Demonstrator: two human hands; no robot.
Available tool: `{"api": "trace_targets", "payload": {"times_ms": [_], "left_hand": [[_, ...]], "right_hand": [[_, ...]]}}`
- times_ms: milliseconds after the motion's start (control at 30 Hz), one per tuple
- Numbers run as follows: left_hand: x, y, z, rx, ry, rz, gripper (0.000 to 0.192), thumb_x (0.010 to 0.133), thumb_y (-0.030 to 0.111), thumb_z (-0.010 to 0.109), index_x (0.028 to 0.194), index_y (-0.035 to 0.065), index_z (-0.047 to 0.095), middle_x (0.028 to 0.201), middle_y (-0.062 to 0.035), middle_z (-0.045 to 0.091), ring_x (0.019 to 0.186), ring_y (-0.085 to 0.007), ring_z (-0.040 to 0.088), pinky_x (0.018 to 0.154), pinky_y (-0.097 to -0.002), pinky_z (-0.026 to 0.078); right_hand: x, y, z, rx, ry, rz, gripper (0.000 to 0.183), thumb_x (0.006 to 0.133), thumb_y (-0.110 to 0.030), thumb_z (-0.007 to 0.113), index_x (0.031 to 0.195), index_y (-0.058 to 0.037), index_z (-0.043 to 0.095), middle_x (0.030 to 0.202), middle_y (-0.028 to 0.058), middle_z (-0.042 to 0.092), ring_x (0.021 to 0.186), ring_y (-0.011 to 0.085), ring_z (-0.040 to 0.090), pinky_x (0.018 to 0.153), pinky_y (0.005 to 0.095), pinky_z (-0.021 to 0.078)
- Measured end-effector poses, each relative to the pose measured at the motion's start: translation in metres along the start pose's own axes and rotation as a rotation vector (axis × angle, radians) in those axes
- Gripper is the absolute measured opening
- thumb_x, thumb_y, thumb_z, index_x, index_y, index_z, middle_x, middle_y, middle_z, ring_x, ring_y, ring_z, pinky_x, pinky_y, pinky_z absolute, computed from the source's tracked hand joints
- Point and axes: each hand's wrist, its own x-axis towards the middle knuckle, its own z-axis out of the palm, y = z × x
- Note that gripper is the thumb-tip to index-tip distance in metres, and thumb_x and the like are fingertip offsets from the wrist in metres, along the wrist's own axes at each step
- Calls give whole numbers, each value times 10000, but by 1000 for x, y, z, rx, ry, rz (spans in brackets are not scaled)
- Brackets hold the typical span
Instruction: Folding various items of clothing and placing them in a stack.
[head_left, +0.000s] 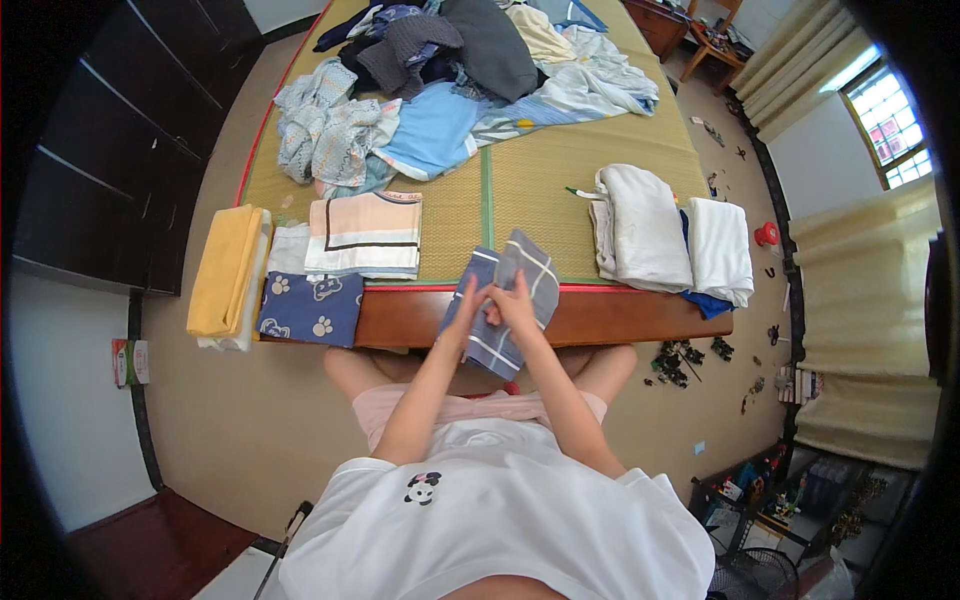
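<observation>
Between my two hands is a partly folded blue-grey cloth with white check lines (495, 356), raised over the near wooden edge of the bed. My left hand (466, 309) presses on its darker left part. On the paler part at the right lies my right hand (514, 304), its fingers bent towards the left one and meeting it near the middle. To the left sit a folded navy cloth with paw prints (311, 309) and a folded peach and white cloth with a dark stripe (365, 236).
Woven mats (577, 142) cover the bed, with a heap of loose clothes and bedding (442, 82) at its far end. Yellow folded cloth (225, 274) overhangs the left corner; white folded cloths (649, 229) are stacked at the right. Small dark toy parts (679, 360) litter the floor.
</observation>
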Motion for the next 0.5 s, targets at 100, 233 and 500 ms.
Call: {"api": "trace_targets", "payload": {"times_ms": [100,233,500], "left_hand": [[25,-13,-73,-351,-846,68,559,769,488,481,1141,77,406,950,-60,536,848,-136,528,733,-280,432],[0,-9,-73,224,-130,181,454,686,233,669,1048,52,462,891,-64,563,820,-140,536,687,-256,440],[-3,-57,-89,932,660,693,379,633,121,671,929,9,462,716,-80,499,624,-197,502,587,-299,416]], "right_hand": [[25,37,27,-56,-12,15,819,761,-86,537,1278,-13,-94,645,83,565,428,128,502,362,223,397],[42,69,1,-256,-181,-12,651,774,-114,533,1281,4,142,708,101,576,572,169,555,496,248,452],[-6,86,-81,-1323,335,-553,636,720,-332,568,1252,-115,296,1286,164,243,1163,336,247,907,462,243]]}}
